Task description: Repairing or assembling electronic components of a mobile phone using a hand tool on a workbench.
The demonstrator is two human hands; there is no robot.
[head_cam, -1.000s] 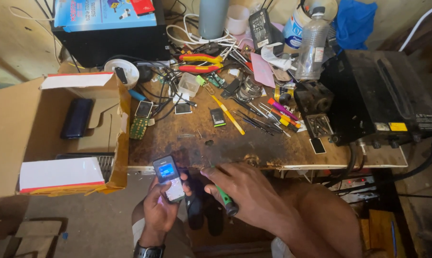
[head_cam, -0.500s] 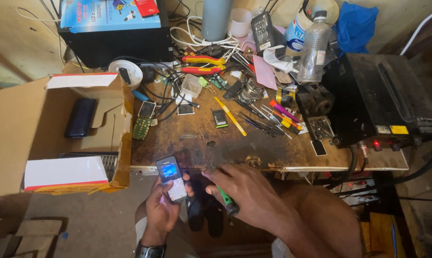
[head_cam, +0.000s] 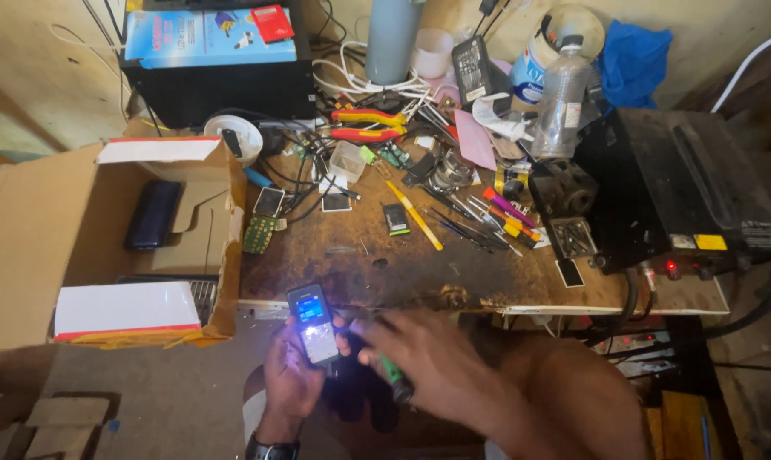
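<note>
Box [head_cam: 104,247] left of bench [head_cam: 454,273]; phone [head_cam: 312,324] in left hand [head_cam: 290,379], below bench edge; bottle [head_cam: 564,95] at back, machine [head_cam: 684,187] on right.

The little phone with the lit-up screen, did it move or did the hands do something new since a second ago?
Hardly. The left hand still holds the phone, screen lit, just below the workbench edge. The right hand still grips the green-handled tool beside it. Nothing was picked up or let go; the cardboard box stayed put.

Grey phone [head_cam: 312,324] with a glowing blue screen, green-handled tool [head_cam: 393,376], scorched brown workbench [head_cam: 420,273].
</note>
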